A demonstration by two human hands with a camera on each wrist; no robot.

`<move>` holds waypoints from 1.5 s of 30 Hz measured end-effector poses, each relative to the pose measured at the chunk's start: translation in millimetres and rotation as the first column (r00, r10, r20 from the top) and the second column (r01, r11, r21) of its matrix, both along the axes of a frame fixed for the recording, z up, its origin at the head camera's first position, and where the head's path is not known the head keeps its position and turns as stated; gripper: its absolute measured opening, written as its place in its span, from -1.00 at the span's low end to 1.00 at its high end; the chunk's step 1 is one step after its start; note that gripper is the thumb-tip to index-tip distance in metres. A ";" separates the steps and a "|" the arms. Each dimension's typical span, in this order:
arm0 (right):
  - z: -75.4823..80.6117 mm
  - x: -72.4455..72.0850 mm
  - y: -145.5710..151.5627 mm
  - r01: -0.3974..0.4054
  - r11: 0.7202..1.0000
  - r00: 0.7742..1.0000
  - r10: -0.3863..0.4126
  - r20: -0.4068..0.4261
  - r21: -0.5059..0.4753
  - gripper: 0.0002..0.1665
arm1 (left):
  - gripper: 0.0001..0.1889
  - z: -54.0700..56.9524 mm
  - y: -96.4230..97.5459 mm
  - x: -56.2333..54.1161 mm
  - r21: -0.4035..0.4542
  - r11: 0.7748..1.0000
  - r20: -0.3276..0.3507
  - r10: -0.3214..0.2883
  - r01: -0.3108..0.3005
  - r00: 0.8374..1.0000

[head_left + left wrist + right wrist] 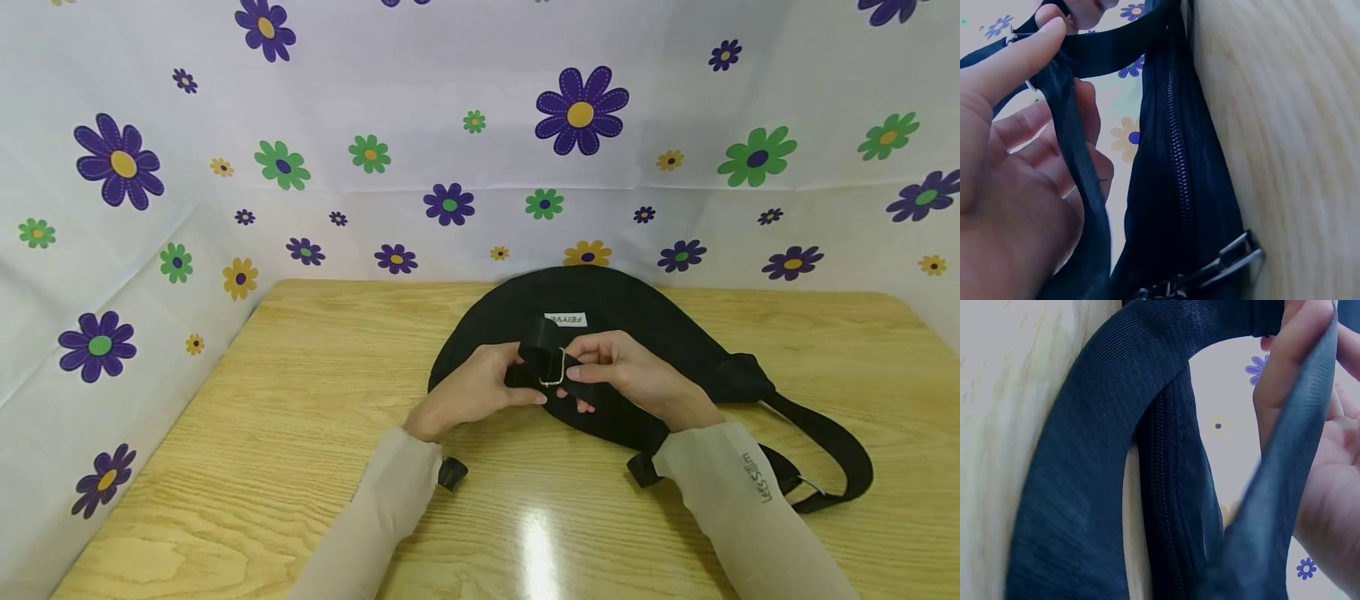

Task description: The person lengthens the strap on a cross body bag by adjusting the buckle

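A black crescent-shaped bag (600, 292) lies on the table, with a white label (567, 319) near its top. Over its front, both hands work at the black webbing strap (538, 335), which runs through a rectangular metal buckle (562, 367). My left hand (476, 385) holds the strap on the buckle's left, thumb stretched along it. On the other side my right hand (633, 371) pinches the strap right at the buckle. In the left wrist view a length of strap (1079, 150) hangs across the left palm. A strap loop (1085, 437) curves past the bag's zip in the right wrist view.
The wooden table (300, 375) meets a white flowered cloth (450, 125) at the back and left. To the right, the bag's strap end (851, 454) loops out over the tabletop. A metal zip pull (1229, 259) sticks out from the bag.
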State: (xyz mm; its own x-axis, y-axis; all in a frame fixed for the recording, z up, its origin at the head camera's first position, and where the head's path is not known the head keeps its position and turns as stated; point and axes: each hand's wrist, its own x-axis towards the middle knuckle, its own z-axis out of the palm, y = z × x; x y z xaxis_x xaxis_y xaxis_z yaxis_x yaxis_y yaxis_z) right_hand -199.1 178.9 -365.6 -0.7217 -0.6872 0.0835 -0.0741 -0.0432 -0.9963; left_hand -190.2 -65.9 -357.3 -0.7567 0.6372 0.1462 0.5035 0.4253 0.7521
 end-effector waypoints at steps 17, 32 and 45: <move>14.4 10.8 -15.4 0.121 0.983 0.993 -0.122 -0.004 0.141 -0.43 | -0.65 0.1 -1.7 -0.6 0.045 0.999 -0.050 -0.023 0.025 0.998; 12.7 11.0 -24.0 0.140 0.983 0.984 -0.125 -0.127 0.118 -0.53 | -0.66 1.4 -4.1 -0.4 0.036 0.999 -0.046 -0.025 0.027 0.999; 14.2 10.8 -31.3 0.179 0.968 0.971 -0.145 -0.188 0.178 -0.47 | -0.62 1.6 -6.9 -3.2 0.045 0.999 -0.012 -0.023 0.023 1.000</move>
State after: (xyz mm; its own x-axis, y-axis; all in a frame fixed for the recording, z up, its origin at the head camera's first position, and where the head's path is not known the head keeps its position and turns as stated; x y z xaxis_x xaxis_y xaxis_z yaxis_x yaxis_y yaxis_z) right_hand -188.3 147.6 -351.5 -0.8111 -0.5773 0.0941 -0.2349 0.1743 -0.9563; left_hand -193.4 -72.8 -355.7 -0.7400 0.6469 0.1840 0.5215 0.3792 0.7643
